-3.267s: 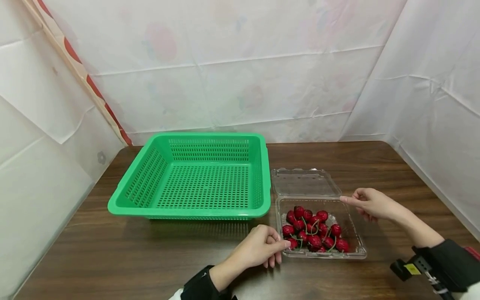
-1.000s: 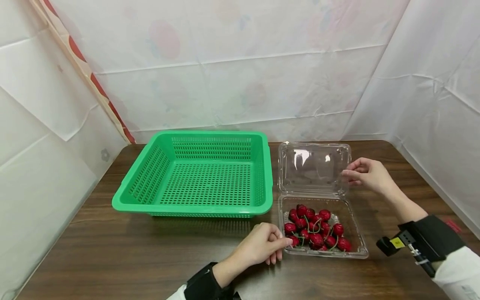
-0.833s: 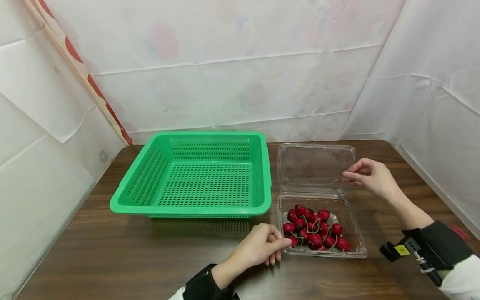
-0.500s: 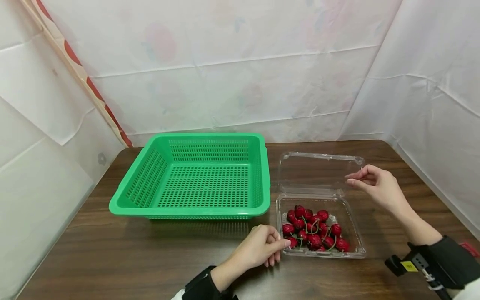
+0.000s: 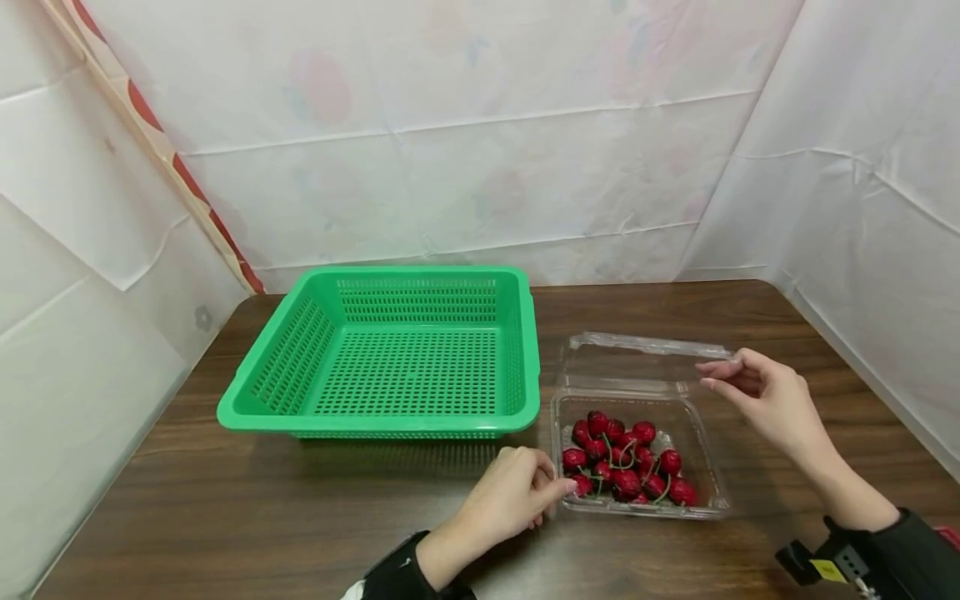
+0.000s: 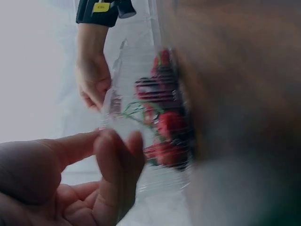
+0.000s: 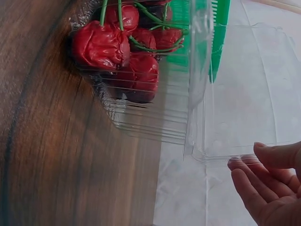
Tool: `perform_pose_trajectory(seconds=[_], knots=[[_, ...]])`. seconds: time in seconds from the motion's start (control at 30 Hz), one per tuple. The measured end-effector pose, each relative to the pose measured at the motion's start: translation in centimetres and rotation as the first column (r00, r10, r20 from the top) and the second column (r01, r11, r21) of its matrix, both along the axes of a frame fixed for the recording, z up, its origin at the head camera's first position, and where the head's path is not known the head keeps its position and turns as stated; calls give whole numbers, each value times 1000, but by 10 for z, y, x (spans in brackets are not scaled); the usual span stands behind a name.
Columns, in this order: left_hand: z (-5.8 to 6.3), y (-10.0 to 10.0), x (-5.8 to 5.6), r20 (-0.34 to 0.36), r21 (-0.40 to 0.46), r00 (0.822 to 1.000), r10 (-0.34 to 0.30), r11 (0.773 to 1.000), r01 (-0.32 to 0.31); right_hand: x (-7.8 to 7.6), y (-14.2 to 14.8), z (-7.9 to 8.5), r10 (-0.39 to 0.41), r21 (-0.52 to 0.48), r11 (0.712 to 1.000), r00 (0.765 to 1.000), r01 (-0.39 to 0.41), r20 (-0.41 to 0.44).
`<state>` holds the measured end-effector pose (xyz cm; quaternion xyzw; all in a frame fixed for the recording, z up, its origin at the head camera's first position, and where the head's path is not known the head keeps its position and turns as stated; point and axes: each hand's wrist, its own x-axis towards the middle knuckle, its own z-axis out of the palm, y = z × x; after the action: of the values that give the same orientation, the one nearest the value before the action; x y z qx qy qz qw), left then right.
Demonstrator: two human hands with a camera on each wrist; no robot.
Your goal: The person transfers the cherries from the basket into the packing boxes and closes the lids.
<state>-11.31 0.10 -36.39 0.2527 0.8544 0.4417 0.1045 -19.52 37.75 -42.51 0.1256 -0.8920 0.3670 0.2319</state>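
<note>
A clear plastic clamshell box (image 5: 705, 446) stands on the brown table, holding several dark red cherries (image 5: 626, 483) with green stems. At its front-left corner, my left hand (image 5: 507, 496) pinches the rim between thumb and index finger, as the left wrist view shows up close. The hinged lid (image 5: 630, 362) stands raised at the back of the box and leans toward me. My right hand (image 5: 772, 404) holds the lid by its right edge; in the right wrist view the thumb is on one side and the fingers (image 7: 251, 186) on the other.
A green perforated basket (image 5: 378, 422) with nothing in it stands left of the box, close beside it. White curtains (image 5: 480, 142) hang behind the wooden table (image 5: 247, 517) and along both sides.
The lid has risen from lying back and swung forward toward me, with my right hand moving nearer along with it. My left hand has stayed at the front-left corner of the box.
</note>
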Motion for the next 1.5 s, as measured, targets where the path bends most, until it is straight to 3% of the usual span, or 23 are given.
perform_pose_trajectory(seconds=[0.07, 0.17, 0.3, 0.43, 0.53, 0.7, 0.77, 0.8, 1.0, 1.1, 1.27, 1.43, 1.5], knots=[[8, -1, 2, -114, -66, 993, 19, 997, -26, 3, -2, 1, 1, 3, 1000, 1000, -1, -12], [24, -3, 5, -255, -98, 966, 44, 993, -71, 4, -4, 1, -5, -5, 1000, 1000, 5, -18], [47, -3, 4, -386, -31, 920, 58, 997, -76, 4, -4, -1, -14, -25, 1000, 1000, 13, -17], [64, 0, -1, -500, 18, 861, 88, 996, -92, 7, -5, -1, -13, -23, 1000, 999, 13, -29], [71, 3, -5, -591, 30, 798, 122, 991, -129, 9, -8, -1, -29, -19, 999, 999, 28, -36], [75, 11, -15, -751, 28, 644, 146, 982, -189, 13, -8, -4, -103, 12, 995, 994, 103, -39], [74, 15, -19, -788, 20, 602, 127, 983, -182, 14, -7, -6, -125, 27, 992, 991, 126, -37], [74, 16, -20, -800, 12, 589, 113, 985, -173, 15, -6, -7, -133, 29, 991, 991, 134, -33], [68, 21, -23, -826, -35, 561, 57, 988, -151, 21, -8, -5, -157, 45, 986, 986, 159, -53], [64, 21, -21, -839, -31, 542, 50, 990, -139, 34, -25, 18, -125, 16, 992, 991, 126, -42], [57, 19, -17, -871, -33, 490, 23, 994, -106, 59, -59, 60, -74, 2, 997, 997, 74, -29], [50, 16, -11, -889, -56, 459, -13, 995, -79, 77, -80, 83, -54, 52, 997, 998, 55, -26], [47, 15, -7, -894, -66, 447, -25, 995, -76, 81, -80, 84, -43, 59, 997, 999, 44, -29]])
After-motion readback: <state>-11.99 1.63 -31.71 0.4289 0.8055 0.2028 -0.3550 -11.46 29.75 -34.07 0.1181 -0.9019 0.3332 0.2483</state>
